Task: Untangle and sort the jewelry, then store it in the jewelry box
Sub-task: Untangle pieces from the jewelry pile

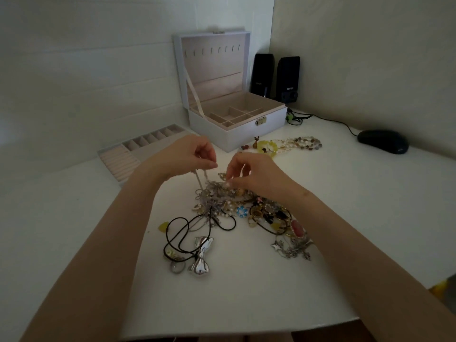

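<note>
Untangling step, early: left hand (195,156) fingers pinch thin chain (199,180), lifting it off tangled pile (237,206) mid-worktop (246,292). right hand (254,175) fingers pinch pile's top strand. Next: tease chain free gently. jewelry box (234,134) open behind.

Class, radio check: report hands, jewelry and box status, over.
Left hand pinches chain. Right hand pinches tangled pile. Jewelry box open. Beaded strands lie before it.
</note>
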Tool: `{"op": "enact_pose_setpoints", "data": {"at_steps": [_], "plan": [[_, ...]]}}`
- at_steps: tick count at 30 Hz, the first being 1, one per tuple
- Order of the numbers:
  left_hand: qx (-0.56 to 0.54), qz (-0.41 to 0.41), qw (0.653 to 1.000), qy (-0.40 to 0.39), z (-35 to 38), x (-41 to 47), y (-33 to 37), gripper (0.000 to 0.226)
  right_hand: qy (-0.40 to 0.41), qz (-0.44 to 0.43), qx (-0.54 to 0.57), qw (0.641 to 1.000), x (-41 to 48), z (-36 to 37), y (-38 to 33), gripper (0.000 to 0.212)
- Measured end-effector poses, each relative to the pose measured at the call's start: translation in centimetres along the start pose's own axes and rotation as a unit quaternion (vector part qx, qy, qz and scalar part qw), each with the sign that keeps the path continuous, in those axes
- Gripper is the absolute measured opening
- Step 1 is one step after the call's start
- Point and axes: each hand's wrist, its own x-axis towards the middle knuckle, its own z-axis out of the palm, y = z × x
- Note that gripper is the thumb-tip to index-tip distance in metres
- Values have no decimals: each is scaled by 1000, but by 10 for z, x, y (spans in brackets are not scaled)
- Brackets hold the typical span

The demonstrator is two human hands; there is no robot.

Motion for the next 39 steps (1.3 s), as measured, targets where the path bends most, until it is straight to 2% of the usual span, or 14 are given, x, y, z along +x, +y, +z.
{"op": "enact_pose_setpoints", "data": {"at_steps": [3,5,8,11,13,15,17,20,24,27,29,31,35,39], "plan": [[84,-43,995,-14,1,3,-9,10,-77,-21,-117,990,-4,8,-5,18],[129,-74,988,-41,3,4,-12,13,-83,-28,-172,981,-4,12,-7,20],[195,-19,980,29,8,7,-8,12,-77,-42,-195,977,-4,13,-7,13],[41,28,996,71,8,4,5,17,-46,-8,-25,999,-6,7,-4,12],[-71,24,997,5,7,-1,15,35,-3,11,131,991,-7,-3,-4,10],[-95,17,993,-69,7,-5,21,52,37,15,234,972,-7,-11,-5,10],[-100,17,989,-107,9,-5,20,45,65,15,291,954,-8,-16,-7,10],[-131,13,988,-81,17,-1,18,27,98,5,305,947,-7,-17,-7,12],[-134,13,991,24,23,4,15,22,136,4,290,947,-6,-21,-3,13],[-221,3,972,80,22,5,14,16,131,6,279,951,-6,-24,2,6],[-277,-5,956,98,22,5,15,17,126,11,263,957,-6,-24,4,13],[-302,-6,948,105,23,5,16,19,143,20,235,961,-5,-24,7,21],[-253,5,962,99,25,2,21,36,204,42,240,948,-4,-23,8,8],[-165,1,986,32,28,-5,30,53,198,29,311,929,-7,-24,4,26]]}}
